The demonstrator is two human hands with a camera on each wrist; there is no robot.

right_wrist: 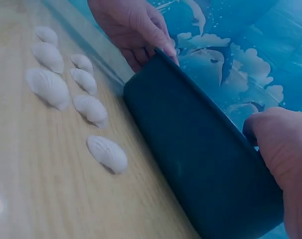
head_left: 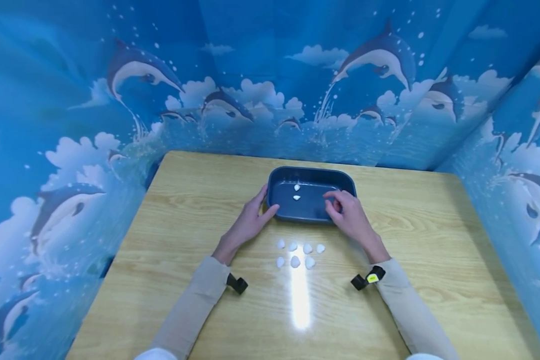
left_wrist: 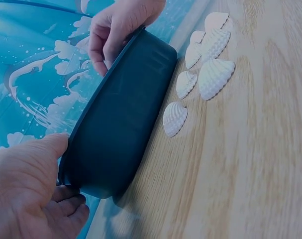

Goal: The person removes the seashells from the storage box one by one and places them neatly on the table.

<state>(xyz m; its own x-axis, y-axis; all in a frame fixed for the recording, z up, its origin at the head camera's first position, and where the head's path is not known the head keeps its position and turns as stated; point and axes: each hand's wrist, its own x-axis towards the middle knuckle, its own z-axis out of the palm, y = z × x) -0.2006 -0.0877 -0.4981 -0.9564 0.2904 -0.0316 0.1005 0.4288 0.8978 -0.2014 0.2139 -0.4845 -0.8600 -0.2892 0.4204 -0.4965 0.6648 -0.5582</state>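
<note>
A dark blue rectangular dish stands on the table, with two white seashells lying inside it. My left hand holds the dish's left end, thumb over the rim and fingers against the outer wall. Over the dish's right part, my right hand has its fingers curled and its thumb close to the index finger. A small pale bit, seemingly a seashell, shows at those fingertips, mostly hidden by them. Several ribbed white seashells lie in two rows on the table in front of the dish.
The wooden table carries a bright light reflection below the shells. A blue curtain printed with dolphins and clouds hangs behind the table and along its sides. Each wrist wears a black strap with a small camera.
</note>
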